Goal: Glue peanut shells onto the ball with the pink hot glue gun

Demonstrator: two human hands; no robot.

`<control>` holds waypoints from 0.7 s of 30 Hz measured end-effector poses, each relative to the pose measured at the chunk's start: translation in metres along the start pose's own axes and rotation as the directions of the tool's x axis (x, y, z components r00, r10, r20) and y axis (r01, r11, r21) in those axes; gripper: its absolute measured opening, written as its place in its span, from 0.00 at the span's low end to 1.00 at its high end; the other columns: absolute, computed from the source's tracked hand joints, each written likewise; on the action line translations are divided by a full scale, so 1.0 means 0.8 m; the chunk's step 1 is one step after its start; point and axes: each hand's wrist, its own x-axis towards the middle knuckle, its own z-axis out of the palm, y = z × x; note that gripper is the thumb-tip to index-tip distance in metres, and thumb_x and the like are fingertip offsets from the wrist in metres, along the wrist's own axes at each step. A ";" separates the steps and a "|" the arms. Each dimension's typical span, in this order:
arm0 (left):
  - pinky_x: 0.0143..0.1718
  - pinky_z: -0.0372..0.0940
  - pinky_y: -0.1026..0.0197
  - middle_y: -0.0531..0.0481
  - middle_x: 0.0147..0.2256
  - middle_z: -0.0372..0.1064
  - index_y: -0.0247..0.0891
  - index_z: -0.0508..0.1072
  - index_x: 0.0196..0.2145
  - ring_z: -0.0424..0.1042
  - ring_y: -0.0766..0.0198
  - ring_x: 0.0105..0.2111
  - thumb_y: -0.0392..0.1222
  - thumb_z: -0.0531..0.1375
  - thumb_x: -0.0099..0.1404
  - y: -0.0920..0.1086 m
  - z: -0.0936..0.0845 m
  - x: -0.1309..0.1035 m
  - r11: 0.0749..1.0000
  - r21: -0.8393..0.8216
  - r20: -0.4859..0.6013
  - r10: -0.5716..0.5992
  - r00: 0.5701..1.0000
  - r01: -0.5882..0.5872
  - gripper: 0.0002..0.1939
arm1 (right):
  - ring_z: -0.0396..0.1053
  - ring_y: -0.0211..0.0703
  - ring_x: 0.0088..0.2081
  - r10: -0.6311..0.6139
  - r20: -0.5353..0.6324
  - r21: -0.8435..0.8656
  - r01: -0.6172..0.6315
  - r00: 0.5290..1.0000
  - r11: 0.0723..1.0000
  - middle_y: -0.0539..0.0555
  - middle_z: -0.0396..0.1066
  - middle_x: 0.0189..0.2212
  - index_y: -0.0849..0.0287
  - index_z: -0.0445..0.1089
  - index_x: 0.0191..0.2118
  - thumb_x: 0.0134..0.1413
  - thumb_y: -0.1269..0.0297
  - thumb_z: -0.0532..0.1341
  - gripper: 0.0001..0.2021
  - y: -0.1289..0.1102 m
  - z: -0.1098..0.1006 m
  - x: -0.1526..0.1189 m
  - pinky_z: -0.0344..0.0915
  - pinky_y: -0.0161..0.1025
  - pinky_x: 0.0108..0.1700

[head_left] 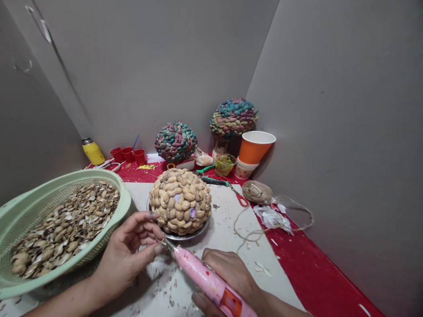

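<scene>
My right hand [228, 273] is wrapped round a pink glue gun [201, 273] with a metal nozzle and an orange part low on its body. Its nozzle points up and left, to the fingertips of my left hand [132, 246]. Those fingers are curled toward the thumb; whatever small thing is between them cannot be made out. Just beyond the nozzle, a ball covered in peanut shells [181, 198] sits on a shiny round dish [194, 234]. Two lilac patches show among its shells.
At left stands a green colander [124, 189] of peanut shells. Behind are two multicoloured shell-covered balls [176, 141], red cups [128, 154], a yellow bottle [93, 152] and an orange paper cup [253, 149]. Red-handled scissors [242, 199] and twine [257, 192] lie to the right. Grey walls enclose the table.
</scene>
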 end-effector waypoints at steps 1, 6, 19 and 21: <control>0.34 0.71 0.69 0.53 0.31 0.75 0.43 0.74 0.45 0.74 0.68 0.31 0.32 0.70 0.56 0.001 0.000 0.000 1.000 -0.009 -0.003 -0.004 1.000 0.004 0.19 | 0.50 0.35 0.17 0.006 0.015 -0.005 -0.006 1.000 1.000 0.44 0.52 0.17 0.54 0.51 0.26 0.68 0.56 0.47 0.17 0.000 0.000 0.000 0.48 0.36 0.18; 0.34 0.71 0.69 0.53 0.31 0.75 0.43 0.74 0.45 0.74 0.69 0.30 0.33 0.70 0.56 0.002 0.000 0.002 0.997 -0.065 0.014 -0.035 0.999 0.036 0.19 | 0.52 0.35 0.17 0.029 0.058 -0.041 -0.027 0.998 0.999 0.44 0.52 0.17 0.54 0.51 0.25 0.67 0.56 0.47 0.17 0.000 -0.003 -0.001 0.50 0.35 0.19; 0.36 0.70 0.69 0.53 0.32 0.74 0.42 0.71 0.47 0.73 0.69 0.31 0.33 0.69 0.57 -0.005 -0.006 0.004 0.996 -0.063 0.028 -0.063 0.998 0.065 0.21 | 0.52 0.35 0.17 0.015 0.060 -0.067 -0.011 0.998 0.998 0.46 0.54 0.16 0.55 0.53 0.22 0.67 0.57 0.46 0.20 -0.002 -0.005 -0.002 0.49 0.35 0.19; 0.36 0.70 0.69 0.53 0.32 0.74 0.42 0.71 0.47 0.74 0.69 0.32 0.33 0.69 0.58 -0.005 -0.007 0.003 0.996 -0.058 0.025 -0.062 0.998 0.063 0.20 | 0.52 0.34 0.17 0.010 0.071 -0.091 -0.004 0.997 0.996 0.46 0.54 0.16 0.55 0.53 0.21 0.66 0.58 0.47 0.20 -0.002 -0.006 -0.001 0.49 0.35 0.19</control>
